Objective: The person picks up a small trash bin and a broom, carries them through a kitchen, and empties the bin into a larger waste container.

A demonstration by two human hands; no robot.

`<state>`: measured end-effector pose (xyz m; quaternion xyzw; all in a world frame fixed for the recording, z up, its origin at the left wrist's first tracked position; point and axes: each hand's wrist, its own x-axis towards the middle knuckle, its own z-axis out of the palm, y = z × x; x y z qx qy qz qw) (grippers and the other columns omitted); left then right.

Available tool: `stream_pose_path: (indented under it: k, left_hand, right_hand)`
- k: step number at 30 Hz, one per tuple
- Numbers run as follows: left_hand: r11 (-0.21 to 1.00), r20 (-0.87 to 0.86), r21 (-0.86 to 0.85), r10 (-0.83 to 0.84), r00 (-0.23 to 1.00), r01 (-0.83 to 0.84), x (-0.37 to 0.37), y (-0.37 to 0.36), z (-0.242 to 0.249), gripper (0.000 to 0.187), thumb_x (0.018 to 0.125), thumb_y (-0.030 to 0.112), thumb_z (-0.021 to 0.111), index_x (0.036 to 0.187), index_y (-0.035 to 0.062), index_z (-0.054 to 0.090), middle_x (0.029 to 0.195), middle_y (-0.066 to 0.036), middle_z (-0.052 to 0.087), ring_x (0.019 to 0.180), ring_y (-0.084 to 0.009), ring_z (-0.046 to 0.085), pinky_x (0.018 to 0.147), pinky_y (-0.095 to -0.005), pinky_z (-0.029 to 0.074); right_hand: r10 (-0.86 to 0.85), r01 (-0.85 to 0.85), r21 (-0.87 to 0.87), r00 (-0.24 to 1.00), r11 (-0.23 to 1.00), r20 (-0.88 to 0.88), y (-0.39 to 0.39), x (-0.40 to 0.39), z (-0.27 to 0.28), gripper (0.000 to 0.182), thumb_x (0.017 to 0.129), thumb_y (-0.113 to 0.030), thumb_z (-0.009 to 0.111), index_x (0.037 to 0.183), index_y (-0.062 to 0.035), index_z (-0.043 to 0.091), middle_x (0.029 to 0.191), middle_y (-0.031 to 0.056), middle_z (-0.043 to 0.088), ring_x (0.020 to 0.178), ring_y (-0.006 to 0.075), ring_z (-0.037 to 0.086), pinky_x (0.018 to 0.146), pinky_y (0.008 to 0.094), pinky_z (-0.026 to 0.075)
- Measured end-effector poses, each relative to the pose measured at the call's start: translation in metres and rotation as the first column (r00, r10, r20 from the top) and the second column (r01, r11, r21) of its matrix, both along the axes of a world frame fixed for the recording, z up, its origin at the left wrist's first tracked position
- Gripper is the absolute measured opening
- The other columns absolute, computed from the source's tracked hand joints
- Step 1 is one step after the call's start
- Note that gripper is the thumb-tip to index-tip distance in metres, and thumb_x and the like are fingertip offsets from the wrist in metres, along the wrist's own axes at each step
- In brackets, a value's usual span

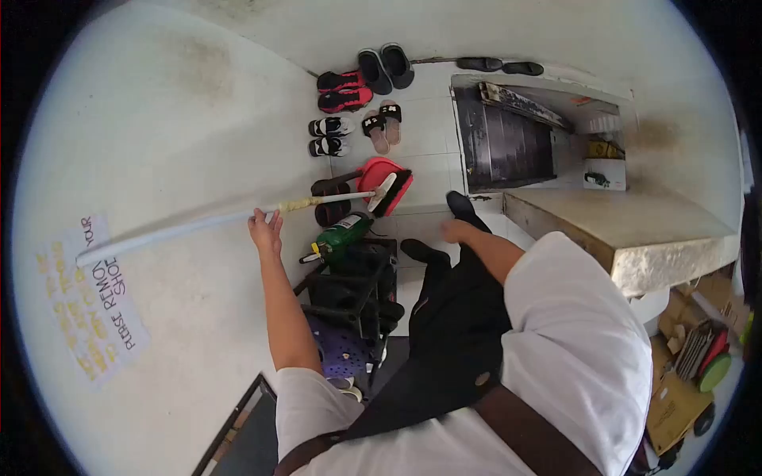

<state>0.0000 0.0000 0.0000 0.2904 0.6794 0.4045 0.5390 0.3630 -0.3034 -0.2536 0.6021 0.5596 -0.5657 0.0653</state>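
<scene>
My left hand (266, 232) has its fingers on the long pale handle of a broom (182, 228), near a yellowish wrapped section. The handle leans across the white wall. Its white head with black bristles (386, 194) rests at a red dustpan (375, 170) on the tiled floor. My right hand (455, 232) hangs in front of my body, away from the broom, above my dark shoes; it is small and blurred, and its fingers cannot be made out. Just below the broom head lies a green bottle (345, 232) beside a black rack (349, 289).
Several pairs of shoes (345, 99) and slippers (382, 127) stand along the wall. A dark door (508, 135) and a pale ledge (619, 222) are on the right. Purple clogs (341, 349) sit by the rack; cardboard (675, 408) and clutter fill the lower right.
</scene>
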Motion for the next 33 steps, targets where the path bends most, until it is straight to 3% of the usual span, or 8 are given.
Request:
stream_pose_path:
  k: [7,11,13,15,18,24,31,33]
  left_hand:
    - [0.929,-0.250,-0.241,-0.340,0.906,0.282,0.091,-0.123,0.093,0.043,0.092,0.037,0.055,0.122,0.0088,0.043,0.110,-0.008,0.054,0.089,-0.0219,0.059,0.072,-0.0333,0.049]
    - [0.305,0.019,-0.386,-0.941,0.339,0.871,0.092,-0.263,0.186,0.031,0.084,0.023,0.067,0.104,0.0001,0.060,0.076,-0.006,0.063,0.073,-0.0124,0.061,0.065,-0.0276,0.048]
    - [-0.037,0.147,-0.640,-0.986,0.075,0.768,0.114,-0.339,0.282,0.047,0.081,0.031,0.071,0.116,0.0022,0.057,0.083,-0.009,0.068,0.083,-0.0164,0.065,0.073,-0.0302,0.051]
    - [-0.243,0.361,-0.515,-0.931,-0.049,0.822,0.088,-0.416,0.348,0.059,0.072,0.024,0.077,0.123,0.0032,0.055,0.130,-0.012,0.052,0.117,-0.0262,0.052,0.093,-0.0381,0.045]
    - [-0.159,0.407,-0.342,-0.913,-0.006,0.926,0.068,-0.495,0.458,0.070,0.066,0.017,0.078,0.127,0.0022,0.047,0.125,-0.014,0.052,0.117,-0.0291,0.051,0.095,-0.0377,0.043]
    - [0.195,0.111,-0.282,-0.966,0.234,0.939,-0.093,-0.695,0.635,0.069,0.061,0.004,0.075,0.123,0.0047,0.042,0.116,-0.017,0.047,0.112,-0.0344,0.048,0.090,-0.0403,0.042]
    - [0.601,-0.268,-0.019,-0.773,0.575,0.799,-0.425,-1.106,0.727,0.048,0.064,0.002,0.073,0.108,0.0067,0.054,0.126,-0.017,0.048,0.113,-0.0361,0.049,0.097,-0.0460,0.040]
    - [0.540,-0.512,0.454,-0.492,0.704,0.708,-0.512,-1.234,0.724,0.024,0.073,0.008,0.072,0.094,0.0055,0.061,0.113,-0.015,0.061,0.105,-0.0344,0.058,0.092,-0.0540,0.043]
  right_hand:
    - [0.006,0.078,-0.228,0.937,0.971,0.348,-0.149,0.252,0.004,0.031,0.071,-0.015,0.060,0.097,0.0005,0.069,0.107,0.0220,0.065,0.103,0.0354,0.062,0.086,0.0415,0.049]
    - [0.379,-0.336,-0.188,0.881,0.923,0.283,-0.155,0.315,-0.024,0.032,0.076,-0.019,0.059,0.100,-0.0002,0.069,0.112,0.0196,0.064,0.105,0.0366,0.061,0.090,0.0425,0.048]
    - [-0.061,0.067,0.000,0.917,0.998,0.394,-0.090,0.272,0.083,0.031,0.079,-0.018,0.054,0.102,0.0000,0.066,0.112,0.0190,0.063,0.105,0.0352,0.060,0.091,0.0431,0.047]
    - [0.124,-0.182,0.149,0.934,0.972,0.335,-0.062,0.227,0.106,0.032,0.079,-0.019,0.055,0.103,-0.0025,0.066,0.110,0.0192,0.064,0.101,0.0358,0.061,0.089,0.0425,0.048]
    - [-0.192,0.158,0.178,0.961,0.971,0.197,-0.040,0.117,0.173,0.033,0.076,-0.020,0.055,0.104,-0.0063,0.066,0.109,0.0194,0.064,0.100,0.0352,0.062,0.089,0.0410,0.048]
    - [0.101,-0.089,0.371,0.995,0.924,-0.013,-0.133,-0.194,0.276,0.032,0.073,-0.021,0.056,0.101,-0.0097,0.068,0.102,0.0173,0.067,0.097,0.0318,0.063,0.088,0.0361,0.048]
    - [0.530,-0.479,0.408,0.848,0.777,-0.014,-0.499,-0.590,0.376,0.031,0.073,-0.023,0.061,0.099,-0.0097,0.070,0.102,0.0181,0.066,0.098,0.0339,0.062,0.090,0.0390,0.048]
    - [0.743,-0.728,0.380,0.655,0.571,0.138,-0.626,-0.660,0.376,0.033,0.077,-0.025,0.055,0.101,-0.0081,0.069,0.103,0.0169,0.066,0.100,0.0347,0.061,0.091,0.0391,0.048]
